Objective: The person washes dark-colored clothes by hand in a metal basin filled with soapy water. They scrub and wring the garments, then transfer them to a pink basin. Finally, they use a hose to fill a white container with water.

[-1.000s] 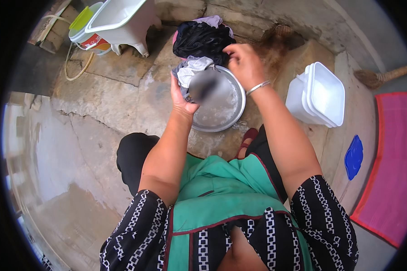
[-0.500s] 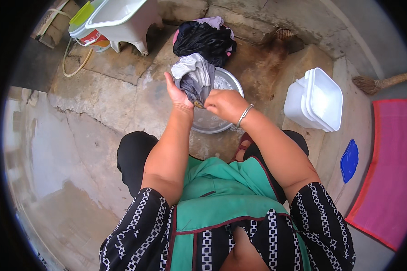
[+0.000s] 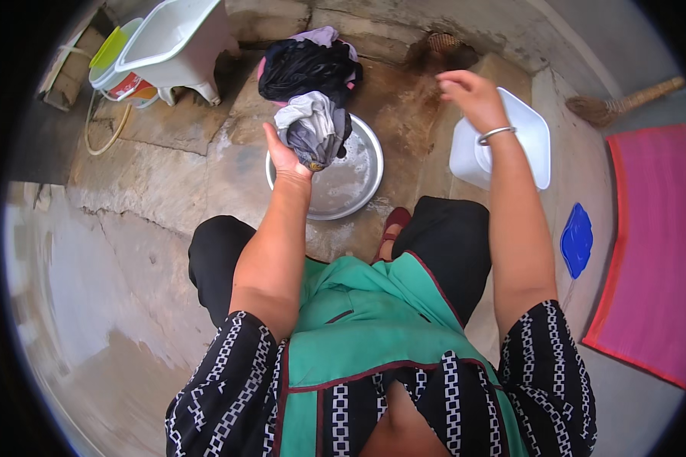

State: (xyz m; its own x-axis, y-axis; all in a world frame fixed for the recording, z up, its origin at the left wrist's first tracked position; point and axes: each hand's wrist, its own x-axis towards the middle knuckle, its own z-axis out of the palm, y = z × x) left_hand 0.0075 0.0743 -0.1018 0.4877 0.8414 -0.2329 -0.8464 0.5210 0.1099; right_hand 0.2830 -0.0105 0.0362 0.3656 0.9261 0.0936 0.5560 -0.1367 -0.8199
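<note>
On the palm of my left hand (image 3: 288,158) lies a bunched grey and white cloth (image 3: 312,129), its fabric gathered, with my thumb raised beside it. The bundle hangs over the left part of a round metal basin (image 3: 351,194) that holds cloudy, sudsy water. My right hand (image 3: 471,97), with a silver bangle at the wrist, is raised away from the cloth, over the left edge of the white square bucket. Its fingers are bent together; anything between them is too small to make out.
A heap of dark wet clothes (image 3: 305,72) lies in a pink tub behind the basin. The white bucket (image 3: 532,141), a broom (image 3: 610,107), a blue lid (image 3: 577,240) and a pink mat (image 3: 655,251) are on the right. A white footed tub (image 3: 179,49) and a pail (image 3: 141,87) stand far left.
My right hand has left the cloth and swung up and right toward the white bucket. The cloth stays in my left hand. The whole view has shifted slightly.
</note>
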